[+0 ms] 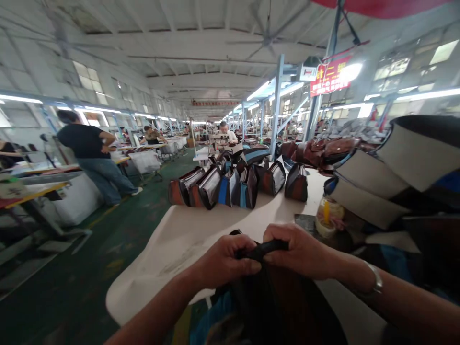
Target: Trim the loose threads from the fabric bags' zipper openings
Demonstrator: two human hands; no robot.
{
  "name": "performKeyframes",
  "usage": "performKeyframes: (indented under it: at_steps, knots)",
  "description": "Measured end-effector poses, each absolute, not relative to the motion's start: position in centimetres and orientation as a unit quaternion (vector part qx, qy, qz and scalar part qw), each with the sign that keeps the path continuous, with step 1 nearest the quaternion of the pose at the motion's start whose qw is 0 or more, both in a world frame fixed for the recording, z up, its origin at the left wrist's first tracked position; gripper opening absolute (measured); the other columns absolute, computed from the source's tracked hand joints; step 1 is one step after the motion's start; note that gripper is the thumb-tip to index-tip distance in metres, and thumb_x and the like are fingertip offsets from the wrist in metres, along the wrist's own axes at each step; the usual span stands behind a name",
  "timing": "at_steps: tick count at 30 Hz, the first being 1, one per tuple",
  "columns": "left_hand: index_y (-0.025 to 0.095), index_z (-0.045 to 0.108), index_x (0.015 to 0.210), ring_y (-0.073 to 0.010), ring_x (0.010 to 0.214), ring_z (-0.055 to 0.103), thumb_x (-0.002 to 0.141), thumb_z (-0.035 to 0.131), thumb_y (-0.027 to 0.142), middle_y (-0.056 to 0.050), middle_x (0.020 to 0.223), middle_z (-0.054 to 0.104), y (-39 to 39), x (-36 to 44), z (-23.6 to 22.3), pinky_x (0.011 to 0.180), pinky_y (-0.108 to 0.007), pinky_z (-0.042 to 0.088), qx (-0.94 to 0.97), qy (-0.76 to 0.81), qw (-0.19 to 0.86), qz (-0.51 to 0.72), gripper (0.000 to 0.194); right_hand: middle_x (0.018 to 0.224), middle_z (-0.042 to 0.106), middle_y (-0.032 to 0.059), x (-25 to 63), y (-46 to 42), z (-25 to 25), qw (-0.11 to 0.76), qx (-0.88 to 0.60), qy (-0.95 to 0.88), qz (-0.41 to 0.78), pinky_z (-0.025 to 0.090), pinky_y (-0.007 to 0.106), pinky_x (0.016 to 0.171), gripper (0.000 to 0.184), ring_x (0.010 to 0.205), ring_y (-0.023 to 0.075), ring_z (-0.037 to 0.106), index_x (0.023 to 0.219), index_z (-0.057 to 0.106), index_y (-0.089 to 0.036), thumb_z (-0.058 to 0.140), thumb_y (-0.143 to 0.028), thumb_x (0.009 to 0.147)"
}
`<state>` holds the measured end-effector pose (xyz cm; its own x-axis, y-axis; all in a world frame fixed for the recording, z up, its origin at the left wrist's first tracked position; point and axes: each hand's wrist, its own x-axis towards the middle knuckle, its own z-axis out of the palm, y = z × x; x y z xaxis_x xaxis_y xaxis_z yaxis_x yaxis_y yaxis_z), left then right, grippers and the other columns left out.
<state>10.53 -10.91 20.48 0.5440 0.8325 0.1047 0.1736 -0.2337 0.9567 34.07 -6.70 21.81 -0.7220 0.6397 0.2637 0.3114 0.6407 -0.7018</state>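
Both my hands are closed on a dark bag [273, 292] at the near edge of the table. My left hand [230, 256] pinches its black top edge between thumb and fingers. Close beside it, my right hand [298, 249] grips the same black edge, with a silver bracelet [377, 278] round that wrist. The bag is black with a brown panel, and its lower part runs out of view. Blue material [215, 318] shows below my left hand, partly hidden.
Several finished-looking bags [204, 187] stand in a row on the pale table [187, 230]. To the right are a jar with a yellow stick [326, 215], stacked beige-lined pieces [373, 177] and brown bags [334, 148]. A person [89, 148] stands in the left aisle.
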Motion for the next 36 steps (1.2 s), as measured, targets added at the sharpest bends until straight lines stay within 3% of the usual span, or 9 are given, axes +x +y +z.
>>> performKeyframes:
  at_steps: [6,12,20,25,31,36]
  knots:
    - [0.011,0.065,0.087,-0.0083,0.064,0.034,0.080,0.073,0.045,0.005,0.070,0.043,-8.0,11.9,22.6,0.057,-0.024,0.024,0.729,0.361,0.535,0.229,0.035,0.075,0.052,-0.0052,36.1,-4.7,21.9,0.261,-0.284,-0.864,0.325,0.030,0.024,0.058,0.035,0.067,0.0112,0.042,0.084,0.054,-0.018,0.081,-0.038,0.072]
    - [0.014,0.062,0.081,-0.0094,0.061,0.033,0.080,0.069,0.049,0.004,0.065,0.043,-6.1,13.2,19.2,0.055,-0.025,0.022,0.655,0.444,0.584,0.183,0.035,0.082,0.052,-0.0035,37.7,-2.0,18.1,0.191,-0.261,-0.790,0.521,0.034,0.025,0.061,0.043,0.072,0.0121,0.043,0.093,0.057,-0.016,0.081,-0.045,0.073]
    - [0.013,0.063,0.071,-0.0100,0.057,0.032,0.065,0.069,0.036,0.004,0.057,0.041,-3.9,14.5,18.4,0.056,-0.027,0.023,0.588,0.480,0.619,0.202,0.024,0.078,0.051,-0.0038,37.5,0.1,18.7,0.168,-0.251,-0.732,0.611,0.033,0.023,0.058,0.045,0.069,0.0110,0.044,0.094,0.057,-0.015,0.081,-0.048,0.074]
    - [0.012,0.066,0.073,-0.0100,0.058,0.031,0.065,0.064,0.030,0.004,0.059,0.041,-2.9,14.7,17.3,0.055,-0.027,0.022,0.605,0.474,0.607,0.202,0.020,0.074,0.050,-0.0048,36.4,0.6,18.2,0.169,-0.280,-0.734,0.595,0.031,0.021,0.057,0.040,0.067,0.0094,0.041,0.090,0.058,-0.014,0.083,-0.039,0.072]
    - [0.012,0.064,0.070,-0.0094,0.057,0.030,0.064,0.065,0.030,0.005,0.058,0.041,-2.3,15.0,17.0,0.055,-0.027,0.021,0.591,0.486,0.612,0.201,0.019,0.075,0.059,-0.0034,36.3,1.8,16.6,0.161,-0.249,-0.659,0.691,0.034,0.020,0.057,0.030,0.065,0.0087,0.047,0.092,0.062,-0.012,0.080,-0.027,0.073]
    - [0.013,0.060,0.071,-0.0091,0.057,0.031,0.069,0.069,0.041,0.004,0.059,0.041,-2.2,14.9,16.8,0.054,-0.026,0.020,0.596,0.473,0.616,0.201,0.029,0.071,0.061,-0.0034,36.2,2.1,16.2,0.173,-0.273,-0.639,0.698,0.034,0.020,0.056,0.024,0.061,0.0085,0.048,0.088,0.066,-0.011,0.077,-0.021,0.069]
